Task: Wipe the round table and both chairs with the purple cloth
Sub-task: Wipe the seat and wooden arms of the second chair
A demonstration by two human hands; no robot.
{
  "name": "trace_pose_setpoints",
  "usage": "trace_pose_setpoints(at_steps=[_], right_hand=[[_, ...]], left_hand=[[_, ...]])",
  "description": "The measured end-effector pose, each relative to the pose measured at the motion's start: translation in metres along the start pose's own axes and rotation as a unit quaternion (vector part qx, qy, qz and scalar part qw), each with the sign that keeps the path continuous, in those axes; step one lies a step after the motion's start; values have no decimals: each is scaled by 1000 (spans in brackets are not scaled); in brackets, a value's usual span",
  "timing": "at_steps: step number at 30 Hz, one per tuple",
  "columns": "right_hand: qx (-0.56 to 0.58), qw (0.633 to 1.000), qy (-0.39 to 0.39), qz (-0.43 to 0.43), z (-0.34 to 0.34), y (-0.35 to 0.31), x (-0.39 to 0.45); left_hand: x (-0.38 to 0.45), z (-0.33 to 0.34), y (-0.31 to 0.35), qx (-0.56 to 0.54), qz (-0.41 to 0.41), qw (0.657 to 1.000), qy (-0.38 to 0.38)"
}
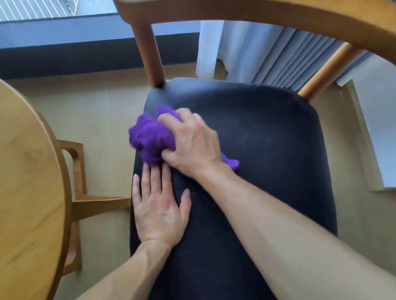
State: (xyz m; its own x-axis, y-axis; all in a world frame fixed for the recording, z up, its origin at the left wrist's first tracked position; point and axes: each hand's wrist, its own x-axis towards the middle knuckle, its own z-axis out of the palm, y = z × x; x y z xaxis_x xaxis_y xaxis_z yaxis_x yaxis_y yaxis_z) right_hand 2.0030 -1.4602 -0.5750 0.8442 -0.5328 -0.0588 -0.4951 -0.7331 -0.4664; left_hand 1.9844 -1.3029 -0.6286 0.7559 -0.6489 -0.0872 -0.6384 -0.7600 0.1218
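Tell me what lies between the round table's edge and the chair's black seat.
In the head view, bare tan floor separates the round table from the black seat; lower down, a wooden frame, probably the table's base, crosses that gap.

Just the one view here, head-mounted and wide-angle, looking steeply down from right above the wooden chair with the black padded seat (pixel 250 180). It's close: the seat fills the middle and the curved backrest arcs across the top edge. The round light-wood table (pixel 11 178) sits left of the chair, the window sill beyond it (straight lines bend a lot at the edges).
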Motion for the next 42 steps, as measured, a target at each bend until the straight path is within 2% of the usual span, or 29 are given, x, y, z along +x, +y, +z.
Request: trace_pose_setpoints(at_steps=[1, 3, 8, 10, 12, 14, 17, 21, 23, 26, 29, 34, 38, 40, 42], right_hand=[[-6, 1000, -4, -19, 1, 2, -5], [-16, 1000, 20, 7, -11, 27, -6], [-64, 972, 118, 193, -61, 118, 12], [-65, 950, 142, 271, -71, 135, 25], [-53, 940, 141, 307, -70, 128, 41], [-30, 948, 129, 291, -58, 102, 55], [8, 973, 96, 209, -29, 45, 53], [28, 997, 35, 65, 8, -12, 7], [40, 998, 21, 33, 11, -13, -21], [48, 998, 14, 44, -1, 8, -63], [-7, 997, 12, 77, -27, 48, -102], [-49, 964, 66, 252, -65, 120, -132], [-30, 943, 98, 316, -45, 82, -124], [8, 948, 90, 306, -27, 43, -125], [38, 963, 41, 264, -13, 8, -129]], left_hand=[[0, 0, 0, -4, 1, 1000, 6], [0, 1, 0, -2, 4, 1000, 6], [0, 1, 0, 4, 8, 1000, -5], [0, 1, 0, 2, 7, 1000, -5], [0, 2, -1, 2, 7, 1000, -8], [0, 2, -1, 2, 10, 1000, -9], [1, 0, -2, -17, 11, 1000, -13], [4, -8, -12, -64, 32, 997, -21], [6, -14, -23, -70, 69, 995, -22], [11, -20, -36, -68, 103, 992, -28], [14, -25, -38, -80, 108, 990, -51], [19, -33, -40, -86, 120, 986, -72], [19, -37, -39, -91, 118, 986, -75], [21, -41, -35, -133, 93, 983, -84], [24, -50, -27, -219, 38, 970, -102]])
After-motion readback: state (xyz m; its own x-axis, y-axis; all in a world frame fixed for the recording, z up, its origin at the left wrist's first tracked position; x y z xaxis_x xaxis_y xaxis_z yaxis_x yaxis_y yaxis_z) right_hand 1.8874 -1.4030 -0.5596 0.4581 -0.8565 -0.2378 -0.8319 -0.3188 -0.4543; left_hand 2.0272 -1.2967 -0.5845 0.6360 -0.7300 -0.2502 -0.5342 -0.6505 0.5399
